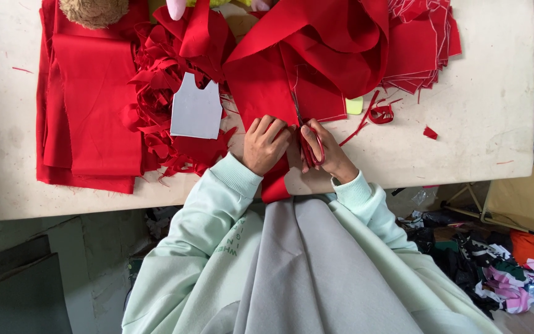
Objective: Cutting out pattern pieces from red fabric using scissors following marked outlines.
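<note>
worktop (489,117): pale, off-white, scuffed; fills the upper half of the frame, near edge running across the middle
red fabric strip (261,93): centre of the worktop, hangs over the near edge toward the person
left hand (266,145): centre frame, fingers curled down, pressing on the red fabric strip
right hand (326,151): just right of the left hand, fingers clenched through the handles of the scissors (307,139)
scissors: red handles, blades pointing to the top of the frame, lying along the strip
grey template (196,114): vest-shaped card, left of the hands, on top of red offcuts (156,105)
folded red cloth (91,105): upper left, flat stack
cut red pieces (421,49): upper right, stacked, white chalk lines on the edges
loose red folds (335,43): top centre, bunched
small scraps (431,132): right of the hands, scattered on bare worktop
yellow bit (354,106): just right of the strip, part hidden
brown furry thing (94,11): top left edge, cut off by the frame
floor (94,247): lower left, grey concrete, dark boards by it
cloth heap (502,272): lower right on the floor, mixed colours
clothing: mint sweatshirt sleeves, grey cloth on the lap
</note>
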